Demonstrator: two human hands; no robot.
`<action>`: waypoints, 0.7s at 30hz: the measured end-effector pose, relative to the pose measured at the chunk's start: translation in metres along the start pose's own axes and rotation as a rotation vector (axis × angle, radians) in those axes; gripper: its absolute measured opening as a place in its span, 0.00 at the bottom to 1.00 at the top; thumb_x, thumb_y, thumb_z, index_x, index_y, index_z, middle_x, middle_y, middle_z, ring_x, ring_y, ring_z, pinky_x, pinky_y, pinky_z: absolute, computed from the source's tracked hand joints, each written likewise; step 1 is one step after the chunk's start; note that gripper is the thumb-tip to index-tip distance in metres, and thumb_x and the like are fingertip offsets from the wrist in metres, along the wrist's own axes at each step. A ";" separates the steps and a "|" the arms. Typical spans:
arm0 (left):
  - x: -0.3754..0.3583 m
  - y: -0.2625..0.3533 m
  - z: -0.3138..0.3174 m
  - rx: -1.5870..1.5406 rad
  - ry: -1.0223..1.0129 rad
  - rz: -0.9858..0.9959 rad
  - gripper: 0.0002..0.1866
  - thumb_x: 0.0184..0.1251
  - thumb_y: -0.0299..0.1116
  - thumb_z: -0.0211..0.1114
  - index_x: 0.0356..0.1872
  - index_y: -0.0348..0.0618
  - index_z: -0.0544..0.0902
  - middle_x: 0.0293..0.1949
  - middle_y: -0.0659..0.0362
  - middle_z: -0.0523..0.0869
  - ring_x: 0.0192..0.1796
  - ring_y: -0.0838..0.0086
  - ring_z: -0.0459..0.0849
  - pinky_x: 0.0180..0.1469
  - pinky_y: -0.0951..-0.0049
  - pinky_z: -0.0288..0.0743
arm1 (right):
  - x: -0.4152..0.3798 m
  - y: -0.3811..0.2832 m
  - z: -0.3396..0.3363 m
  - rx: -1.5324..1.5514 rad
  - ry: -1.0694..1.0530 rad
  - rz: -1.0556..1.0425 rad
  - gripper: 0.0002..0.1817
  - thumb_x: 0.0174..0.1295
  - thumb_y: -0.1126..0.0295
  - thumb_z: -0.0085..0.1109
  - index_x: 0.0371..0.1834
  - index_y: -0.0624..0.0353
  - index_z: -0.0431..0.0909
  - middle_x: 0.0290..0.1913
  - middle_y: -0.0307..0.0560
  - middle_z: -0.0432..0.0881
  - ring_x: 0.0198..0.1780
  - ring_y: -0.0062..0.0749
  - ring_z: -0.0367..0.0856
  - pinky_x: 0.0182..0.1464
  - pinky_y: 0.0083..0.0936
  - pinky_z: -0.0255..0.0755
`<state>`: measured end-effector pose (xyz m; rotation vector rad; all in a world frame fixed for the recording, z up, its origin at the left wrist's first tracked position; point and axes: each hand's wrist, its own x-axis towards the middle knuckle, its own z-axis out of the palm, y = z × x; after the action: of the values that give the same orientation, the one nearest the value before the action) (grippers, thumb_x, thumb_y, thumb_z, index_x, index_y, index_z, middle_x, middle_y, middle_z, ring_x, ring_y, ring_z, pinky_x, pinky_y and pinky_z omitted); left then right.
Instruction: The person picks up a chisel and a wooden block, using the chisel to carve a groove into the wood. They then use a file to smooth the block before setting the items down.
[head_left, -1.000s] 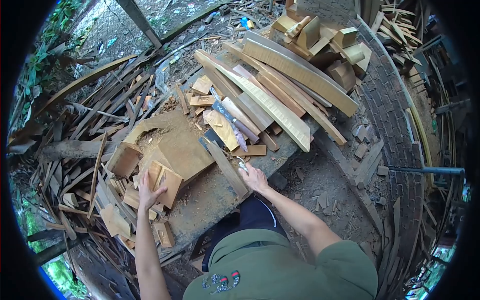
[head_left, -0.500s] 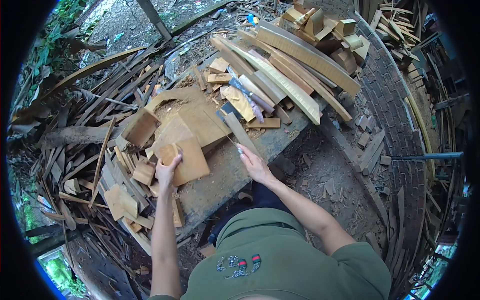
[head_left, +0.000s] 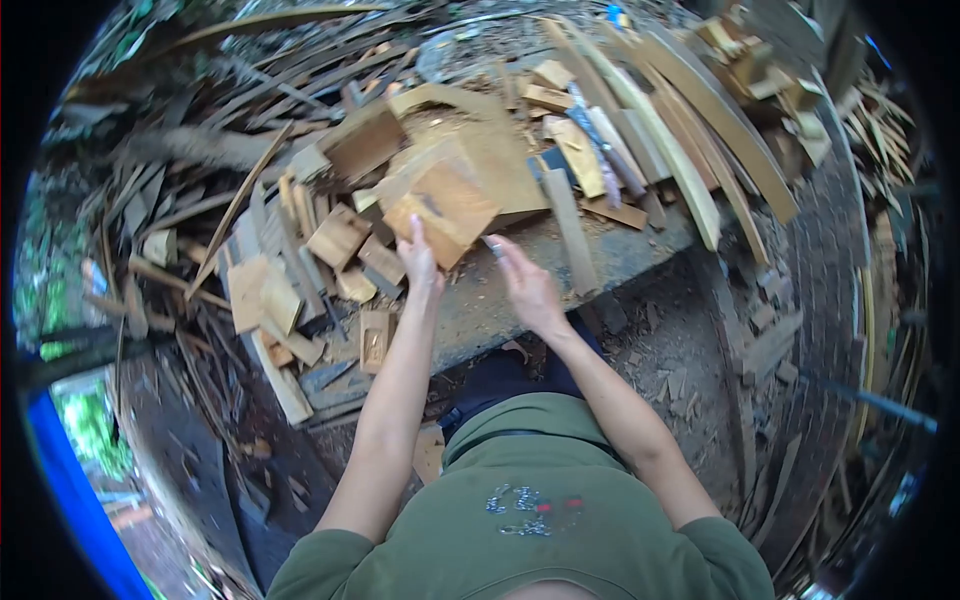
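Note:
A flat, squarish wooden board [head_left: 458, 208] is tilted over the workbench, gripped at its near left edge by my left hand [head_left: 422, 265]. Close to the board's right corner, my right hand [head_left: 530, 290] is closed around a thin tool [head_left: 492, 241]. Only a short, light-coloured part of that tool shows, and blur hides its kind. Behind the board sits a larger wooden block [head_left: 505, 165] with sawdust about it. Small wooden blocks [head_left: 340, 237] are piled to the left of my left hand.
Long curved timber pieces [head_left: 660, 130] lie across the bench's right side, beside a purple-and-blue wrapped item [head_left: 600, 140]. A narrow wood strip [head_left: 570, 235] rests on the workbench [head_left: 480, 315]. Scrap wood [head_left: 200, 150] heaps up at left; a brick strip [head_left: 805, 290] runs at right.
The view has turned, shifting the bench rightward and up. The board has rotated in my left hand. My right hand has come closer to it, and the tool's long thin shaft no longer shows clearly.

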<state>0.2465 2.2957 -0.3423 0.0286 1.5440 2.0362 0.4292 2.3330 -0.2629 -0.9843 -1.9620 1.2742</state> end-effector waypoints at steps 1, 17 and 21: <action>-0.003 0.005 0.005 0.025 0.021 0.024 0.24 0.79 0.42 0.56 0.66 0.38 0.69 0.57 0.55 0.81 0.56 0.71 0.82 0.57 0.70 0.77 | 0.002 -0.001 -0.008 -0.008 -0.026 0.079 0.19 0.76 0.63 0.46 0.68 0.39 0.73 0.45 0.60 0.85 0.48 0.56 0.85 0.47 0.45 0.79; -0.004 0.008 0.020 0.394 0.280 0.104 0.31 0.80 0.54 0.50 0.57 0.28 0.74 0.54 0.46 0.83 0.56 0.65 0.80 0.60 0.66 0.70 | -0.013 0.020 -0.017 -0.341 -0.385 -0.056 0.32 0.69 0.70 0.50 0.75 0.28 0.62 0.27 0.55 0.79 0.28 0.55 0.83 0.31 0.49 0.78; 0.000 0.011 0.017 0.254 0.138 0.097 0.27 0.80 0.54 0.49 0.53 0.35 0.77 0.45 0.55 0.85 0.43 0.73 0.85 0.45 0.70 0.81 | 0.000 0.010 -0.016 -0.557 -0.505 0.040 0.35 0.65 0.74 0.49 0.75 0.28 0.62 0.31 0.54 0.81 0.33 0.56 0.84 0.34 0.49 0.79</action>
<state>0.2481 2.3090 -0.3269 0.0627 1.9143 1.9367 0.4446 2.3440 -0.2664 -1.0205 -2.8014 1.0853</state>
